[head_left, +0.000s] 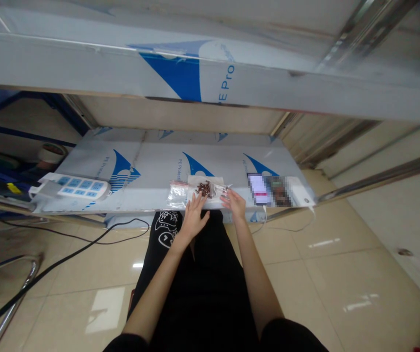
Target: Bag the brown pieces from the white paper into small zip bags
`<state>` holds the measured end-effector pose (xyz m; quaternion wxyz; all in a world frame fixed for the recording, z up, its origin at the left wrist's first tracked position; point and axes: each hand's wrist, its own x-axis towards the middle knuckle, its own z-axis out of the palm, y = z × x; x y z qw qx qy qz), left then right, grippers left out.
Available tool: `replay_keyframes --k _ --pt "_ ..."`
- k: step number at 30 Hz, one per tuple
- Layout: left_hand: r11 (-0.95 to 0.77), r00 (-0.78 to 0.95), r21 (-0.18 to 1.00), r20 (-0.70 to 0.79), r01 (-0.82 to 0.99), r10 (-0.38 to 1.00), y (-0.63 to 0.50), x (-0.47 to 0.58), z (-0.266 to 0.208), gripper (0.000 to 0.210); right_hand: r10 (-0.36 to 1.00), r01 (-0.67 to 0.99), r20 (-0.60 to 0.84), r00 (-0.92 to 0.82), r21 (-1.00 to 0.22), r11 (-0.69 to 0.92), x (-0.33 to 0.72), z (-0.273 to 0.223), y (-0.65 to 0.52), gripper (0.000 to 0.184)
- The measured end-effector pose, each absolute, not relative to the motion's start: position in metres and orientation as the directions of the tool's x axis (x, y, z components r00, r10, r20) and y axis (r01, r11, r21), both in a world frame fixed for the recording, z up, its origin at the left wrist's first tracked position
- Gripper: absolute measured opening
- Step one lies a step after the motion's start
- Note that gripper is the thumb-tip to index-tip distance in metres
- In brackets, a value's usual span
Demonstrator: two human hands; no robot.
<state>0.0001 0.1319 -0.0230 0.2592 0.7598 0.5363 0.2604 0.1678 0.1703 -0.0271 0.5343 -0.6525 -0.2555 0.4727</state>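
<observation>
A pile of small reddish-brown pieces [203, 187] lies on a whitish sheet [215, 182] near the front edge of the shelf; they are too small to name. My left hand [195, 218] is over the near side of the pile, fingers stretched out and thumb apart, its fingertips at the pieces. To the right of the pile, my right hand [235, 203] has its fingers bent together on a small clear plastic bag [223, 189]. What is inside that bag cannot be made out. Several flat clear bags [177, 194] lie left of the sheet, beside my left hand.
A white power strip [81, 187] lies at the shelf's left end. On the right are a phone [259, 189] and a white device [300, 191], both with cables. An upper film-covered shelf [99, 63] hangs ahead. A black cable [66, 252] crosses at lower left.
</observation>
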Motion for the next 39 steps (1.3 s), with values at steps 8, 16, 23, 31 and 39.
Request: replay_keyframes --k 8,16,23,31,39 --pt "-0.304 0.338 0.624 0.067 0.72 0.939 0.125 0.005 -0.033 0.045 0.805 -0.189 -0.349 0.479 -0.937 -0.294 0.17 -0.034 0.187 0.043" --pt "-0.314 0.342 0.618 0.076 0.721 0.937 0.122 0.003 -0.032 0.042 0.808 -0.143 -0.318 0.496 -0.948 -0.285 0.17 -0.027 0.188 0.045" --pt "-0.305 0.324 0.633 0.091 0.711 0.942 0.12 0.002 -0.029 0.039 0.831 -0.022 -0.242 0.502 -0.963 -0.267 0.167 -0.024 0.19 0.046" --pt "-0.294 0.3 0.65 0.106 0.701 0.948 0.119 0.0 -0.029 0.037 0.835 0.137 -0.11 0.539 -0.967 -0.215 0.166 -0.024 0.196 0.043" --pt "-0.275 0.28 0.676 0.105 0.683 0.954 0.114 0.0 -0.027 0.035 0.864 0.233 -0.025 0.504 -0.959 -0.164 0.167 -0.023 0.197 0.038"
